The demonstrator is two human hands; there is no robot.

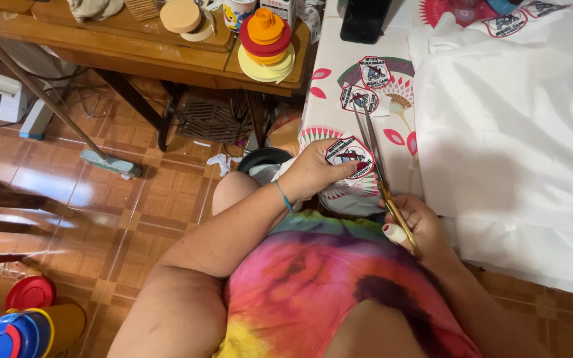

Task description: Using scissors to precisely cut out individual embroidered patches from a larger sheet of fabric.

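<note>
My left hand [314, 171] pinches a round printed fabric badge [348, 152] at the table's near edge. My right hand [416, 229] grips the gold handles of long scissors [374, 154], whose blades point away from me and run alongside the badge. Two more cut badges [366, 85] lie farther up on the patterned tablecloth [329, 73]. A large white cloth [505, 132] with printed badges along its far edge covers the table's right side.
A wooden desk [167, 50] at the top left carries stacked red, orange and yellow discs [266, 41]. A black phone [364, 20] lies on the table. On the tiled floor are a mop [107, 162], a black bin [263, 158] and colourful bottles [21, 325].
</note>
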